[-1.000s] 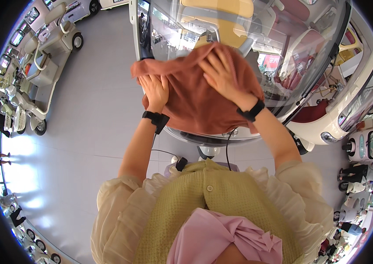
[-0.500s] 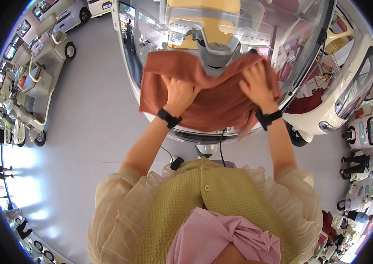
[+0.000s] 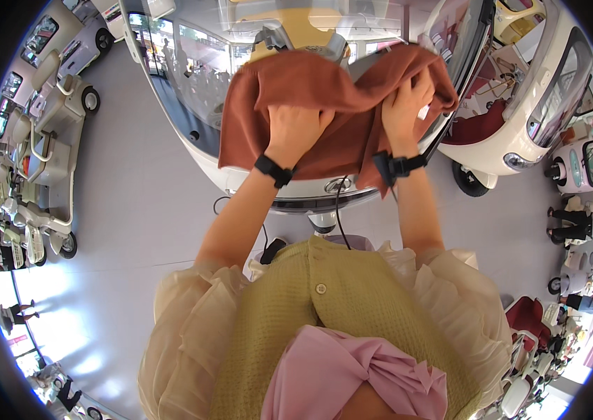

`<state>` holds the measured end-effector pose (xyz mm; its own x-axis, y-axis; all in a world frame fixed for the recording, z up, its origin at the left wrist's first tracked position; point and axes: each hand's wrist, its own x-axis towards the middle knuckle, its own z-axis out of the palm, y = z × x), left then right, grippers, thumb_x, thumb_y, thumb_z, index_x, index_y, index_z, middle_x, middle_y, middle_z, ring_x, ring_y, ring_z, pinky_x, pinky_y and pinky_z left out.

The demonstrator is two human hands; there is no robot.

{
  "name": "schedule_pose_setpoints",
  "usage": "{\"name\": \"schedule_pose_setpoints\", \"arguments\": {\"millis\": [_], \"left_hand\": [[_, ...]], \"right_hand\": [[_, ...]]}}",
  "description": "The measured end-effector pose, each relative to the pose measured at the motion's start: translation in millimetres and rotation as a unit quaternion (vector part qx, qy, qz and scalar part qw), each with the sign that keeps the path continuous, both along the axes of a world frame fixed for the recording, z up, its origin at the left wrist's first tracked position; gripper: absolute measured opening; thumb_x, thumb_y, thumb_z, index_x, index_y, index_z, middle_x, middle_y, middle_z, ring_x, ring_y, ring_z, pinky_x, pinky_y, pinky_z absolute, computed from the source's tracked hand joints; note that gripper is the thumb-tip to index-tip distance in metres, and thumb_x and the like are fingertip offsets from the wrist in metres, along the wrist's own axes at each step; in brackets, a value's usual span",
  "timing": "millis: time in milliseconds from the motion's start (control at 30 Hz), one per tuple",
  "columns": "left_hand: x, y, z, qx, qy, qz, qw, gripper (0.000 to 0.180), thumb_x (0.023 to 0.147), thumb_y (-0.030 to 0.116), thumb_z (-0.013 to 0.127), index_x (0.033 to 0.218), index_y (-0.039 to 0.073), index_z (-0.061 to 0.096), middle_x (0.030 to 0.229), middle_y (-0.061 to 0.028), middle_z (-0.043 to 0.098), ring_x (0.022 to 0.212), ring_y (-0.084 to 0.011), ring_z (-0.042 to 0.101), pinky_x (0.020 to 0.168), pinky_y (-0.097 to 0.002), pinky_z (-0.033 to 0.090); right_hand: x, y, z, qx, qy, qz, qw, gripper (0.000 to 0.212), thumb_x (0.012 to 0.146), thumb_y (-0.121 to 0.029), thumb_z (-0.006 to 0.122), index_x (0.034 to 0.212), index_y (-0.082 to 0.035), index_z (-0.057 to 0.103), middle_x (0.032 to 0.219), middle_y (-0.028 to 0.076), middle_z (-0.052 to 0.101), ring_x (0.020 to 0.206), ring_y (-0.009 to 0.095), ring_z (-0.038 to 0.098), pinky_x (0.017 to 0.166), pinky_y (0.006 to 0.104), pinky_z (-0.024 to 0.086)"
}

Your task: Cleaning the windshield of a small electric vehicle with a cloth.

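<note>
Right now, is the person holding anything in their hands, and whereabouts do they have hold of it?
Both hands grip a rust-brown cloth against the small car's windscreen: the left hand near its middle, the right hand bunching its right part.

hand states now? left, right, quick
Left hand: lies palm-down on the rust-brown cloth, fingers bent into the fabric; a closed grip cannot be told.
Right hand: closed, bunching the same cloth near its right edge.

You're holding a rust-brown cloth (image 3: 324, 105), rumpled and folded over itself, spreading across the glossy windshield of the small cream car (image 3: 240, 178); its lower edge is hanging down over the car's front.
</note>
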<state>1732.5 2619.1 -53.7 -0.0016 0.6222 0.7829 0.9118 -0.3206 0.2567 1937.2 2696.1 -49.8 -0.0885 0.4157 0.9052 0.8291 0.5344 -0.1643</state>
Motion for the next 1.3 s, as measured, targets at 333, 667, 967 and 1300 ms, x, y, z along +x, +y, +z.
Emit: {"name": "schedule_pose_setpoints", "arguments": {"millis": [333,667,967,1300], "left_hand": [[3,-88,-130,-0.182,0.04,-0.052,0.981,0.033,0.082,0.032,0.069,0.105,0.009,0.07,0.101,-0.0103,0.069,0.093,-0.0317,0.066,0.083,-0.0457,0.05],[11,-45,-80,-0.098,0.134,-0.034,0.986,0.037,0.085,0.038,0.067,0.11,0.01,0.071,0.114,-0.0084,0.069,0.109,-0.0301,0.061,0.11,-0.0625,0.028],[30,10,-19,0.005,0.002,-0.053,0.999,0.037,0.082,0.038,0.073,0.11,0.014,0.069,0.115,-0.005,0.066,0.11,-0.0315,0.059,0.101,-0.0591,0.036],[28,-66,-131,-0.167,0.062,-0.058,0.982,0.035,0.084,0.036,0.072,0.111,0.014,0.069,0.114,-0.0062,0.067,0.107,-0.0286,0.061,0.102,-0.0586,0.036]], "right_hand": [[36,-116,-166,-0.221,-0.055,0.034,0.973,0.062,0.091,-0.023,0.058,0.144,0.0,0.035,0.147,0.03,0.029,0.135,0.052,0.027,0.111,0.0589,0.022],[58,-79,-142,-0.211,0.118,0.024,0.97,0.054,0.097,-0.019,0.053,0.142,0.005,0.034,0.146,0.037,0.027,0.131,0.056,0.03,0.11,0.0552,0.027],[63,-15,-63,-0.128,0.084,0.064,0.986,0.048,0.099,-0.025,0.055,0.137,0.002,0.042,0.138,0.029,0.039,0.127,0.049,0.036,0.105,0.0546,0.03],[55,-114,-182,-0.265,0.067,0.041,0.961,0.073,0.093,-0.028,0.061,0.148,0.005,0.025,0.149,0.035,0.022,0.135,0.056,0.024,0.113,0.0574,0.02]]}}
